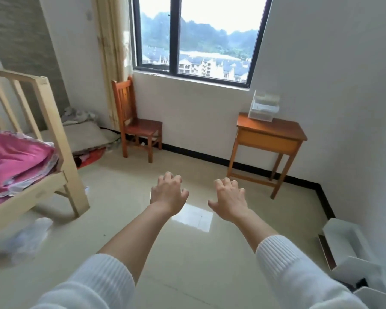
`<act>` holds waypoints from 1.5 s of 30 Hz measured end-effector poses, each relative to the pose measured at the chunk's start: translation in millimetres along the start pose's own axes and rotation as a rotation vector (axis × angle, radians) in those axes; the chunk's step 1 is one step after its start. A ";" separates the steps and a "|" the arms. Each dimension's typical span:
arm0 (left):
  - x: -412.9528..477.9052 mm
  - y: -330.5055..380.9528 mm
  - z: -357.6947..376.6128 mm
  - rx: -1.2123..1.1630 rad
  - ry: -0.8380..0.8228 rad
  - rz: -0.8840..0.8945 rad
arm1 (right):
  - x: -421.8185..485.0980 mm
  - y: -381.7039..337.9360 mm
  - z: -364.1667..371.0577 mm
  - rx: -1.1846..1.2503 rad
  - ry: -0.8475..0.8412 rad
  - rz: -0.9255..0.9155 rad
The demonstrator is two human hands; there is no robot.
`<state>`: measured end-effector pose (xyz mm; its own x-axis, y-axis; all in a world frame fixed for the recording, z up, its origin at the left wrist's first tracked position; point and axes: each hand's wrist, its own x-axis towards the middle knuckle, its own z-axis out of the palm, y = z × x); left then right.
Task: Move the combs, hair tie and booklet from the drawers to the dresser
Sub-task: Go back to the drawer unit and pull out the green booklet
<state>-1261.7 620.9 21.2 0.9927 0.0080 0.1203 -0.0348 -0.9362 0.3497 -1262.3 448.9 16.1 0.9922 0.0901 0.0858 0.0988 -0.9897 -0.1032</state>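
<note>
Hands: we are holding our left hand point(168, 192) and right hand point(228, 197) out in front of us over the floor point(187, 253), palms down, fingers loosely spread and curled, both carrying nothing.
Task items: we are seeing no combs, hair tie or booklet anywhere; we judge they are sitting inside the clear drawers point(263, 107), whose contents are too blurred and small to tell.
Surface: we are facing a small wooden surface point(274, 130) against the right wall, which we take for the dresser, with the clear drawers standing at its back left corner and the rest of its top lying bare.
Stage: we are judging the task as not yet begun, with both hands well apart from the drawers.
Risk: we are expecting the light plastic unit to slide or tip if one drawer is pulled without the other hand bracing it; small items could spill onto the glossy tiles.
Room: we are standing under a window point(198, 39); a wooden chair point(136, 121) is sitting below its left side, a bed point(31, 139) with pink bedding is filling the left, and white boxes point(348, 253) are lying on the floor at lower right.
</note>
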 end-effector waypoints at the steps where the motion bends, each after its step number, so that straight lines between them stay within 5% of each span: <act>1: 25.3 9.3 8.9 0.017 -0.010 0.017 | 22.2 15.9 2.2 -0.015 -0.005 0.008; 22: 582.3 261.6 165.3 0.028 -0.098 0.319 | 504.0 346.3 -10.4 -0.005 0.049 0.308; 31: 779.4 402.6 243.6 -0.066 -0.117 0.325 | 686.9 520.9 -17.9 -0.021 0.051 0.350; 45: 1062.0 512.4 346.7 -0.189 -0.144 0.296 | 943.4 687.2 17.9 0.063 0.046 0.426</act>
<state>-185.3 27.9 6.0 0.9421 -0.3149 0.1148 -0.3298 -0.8093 0.4861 -256.9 -144.2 8.4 0.9412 -0.3313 0.0665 -0.3128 -0.9287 -0.1989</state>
